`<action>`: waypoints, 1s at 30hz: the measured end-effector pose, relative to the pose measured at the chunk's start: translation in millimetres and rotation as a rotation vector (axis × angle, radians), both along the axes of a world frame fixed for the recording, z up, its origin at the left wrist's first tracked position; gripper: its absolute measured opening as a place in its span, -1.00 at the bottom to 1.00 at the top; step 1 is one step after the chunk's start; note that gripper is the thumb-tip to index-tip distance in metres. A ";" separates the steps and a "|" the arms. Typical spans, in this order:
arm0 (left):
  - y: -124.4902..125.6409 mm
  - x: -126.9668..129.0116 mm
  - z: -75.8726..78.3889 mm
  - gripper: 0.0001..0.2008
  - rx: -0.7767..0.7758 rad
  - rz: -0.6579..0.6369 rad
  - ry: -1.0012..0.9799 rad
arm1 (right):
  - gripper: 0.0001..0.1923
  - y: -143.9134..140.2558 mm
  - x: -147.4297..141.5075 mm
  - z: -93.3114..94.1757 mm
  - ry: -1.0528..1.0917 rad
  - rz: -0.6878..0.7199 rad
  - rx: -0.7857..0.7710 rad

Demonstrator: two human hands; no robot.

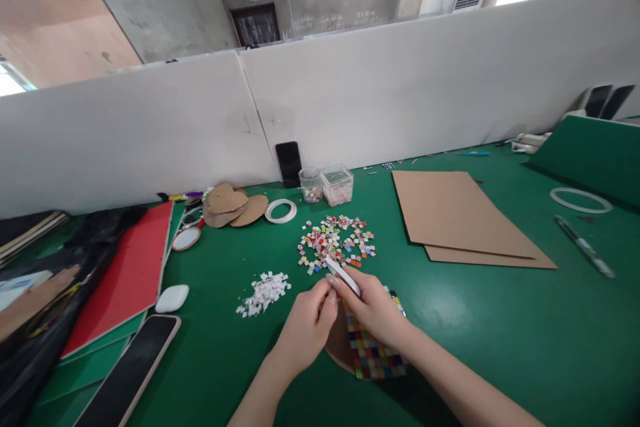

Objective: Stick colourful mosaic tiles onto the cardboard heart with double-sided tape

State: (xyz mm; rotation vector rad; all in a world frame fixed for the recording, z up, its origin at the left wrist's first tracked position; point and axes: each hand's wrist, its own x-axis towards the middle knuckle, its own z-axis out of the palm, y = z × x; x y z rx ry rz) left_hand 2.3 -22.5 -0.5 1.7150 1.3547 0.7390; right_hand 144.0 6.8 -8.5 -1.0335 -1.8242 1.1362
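I read no labels. My right hand (373, 307) grips white tweezers (343, 275); my left hand (305, 330) pinches closed at their tip. Both rest on one mosaic board (370, 353), near centre. Beyond: one tile pile (335, 243), two tubs (327, 185).

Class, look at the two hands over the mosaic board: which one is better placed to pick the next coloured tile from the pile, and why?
Right. The right hand holds the white tweezers, whose tip already reaches the coloured tile pile; the left hand sits further back.

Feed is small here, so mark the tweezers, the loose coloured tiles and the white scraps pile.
tweezers (343, 275), head view, middle of the white shaft
loose coloured tiles (334, 241), head view, centre of the heap
white scraps pile (264, 292), head view, centre
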 end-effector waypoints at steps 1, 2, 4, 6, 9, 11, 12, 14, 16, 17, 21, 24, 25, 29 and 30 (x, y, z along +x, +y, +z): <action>0.0 0.2 -0.8 -0.77 -0.016 0.003 -0.034 | -0.72 -0.4 -0.1 0.6 -0.005 0.003 0.007; -0.1 0.3 -1.6 -0.76 -0.031 0.006 -0.065 | -0.72 -0.8 -0.2 1.2 -0.007 0.004 0.012; 0.0 0.5 -2.1 -0.76 -0.065 0.012 -0.122 | -0.72 -1.7 -0.5 2.1 0.002 0.004 0.020; 0.1 0.5 -0.3 -0.75 -0.105 0.014 -0.165 | -0.72 -2.6 -0.8 2.8 0.034 0.004 0.020; 0.4 -0.3 5.4 -0.74 -0.175 -0.004 -0.230 | -0.71 -3.5 -1.2 2.8 0.120 0.016 -0.024; 0.9 -1.1 8.4 -0.74 -0.205 -0.020 -0.276 | -0.70 -3.9 -1.7 1.9 0.200 0.021 -0.085; 1.2 -1.6 9.0 -0.74 -0.215 -0.024 -0.300 | -0.69 -4.1 -2.2 1.2 0.243 0.024 -0.127; 2.0 -2.4 8.1 -0.77 -0.235 -0.023 -0.346 | -0.66 -4.5 -3.4 -0.4 0.325 0.040 -0.225; 2.6 -2.8 5.6 -0.79 -0.259 -0.019 -0.388 | -0.64 -4.8 -4.6 -1.6 0.400 0.067 -0.329; 2.9 -3.0 4.4 -0.80 -0.271 -0.020 -0.406 | -0.63 -5.0 -5.1 -1.9 0.436 0.082 -0.375; 3.0 -2.9 2.4 -0.80 -0.288 -0.016 -0.441 | -0.61 -5.7 -5.9 -0.9 0.562 0.139 -0.517; 2.6 -2.0 3.8 -0.78 -0.264 0.001 -0.423 | -0.62 -6.3 -5.9 1.3 0.634 0.188 -0.601; 2.4 -1.4 4.5 -0.77 -0.256 0.006 -0.421 | -0.62 -6.6 -6.1 1.8 0.655 0.202 -0.624; 1.6 3.0 7.6 -0.74 -0.250 0.029 -0.461 | -0.64 -7.7 -7.7 0.9 0.728 0.240 -0.680; 1.4 4.1 8.3 -0.74 -0.249 0.037 -0.467 | -0.64 -7.8 -8.2 -0.2 0.741 0.248 -0.687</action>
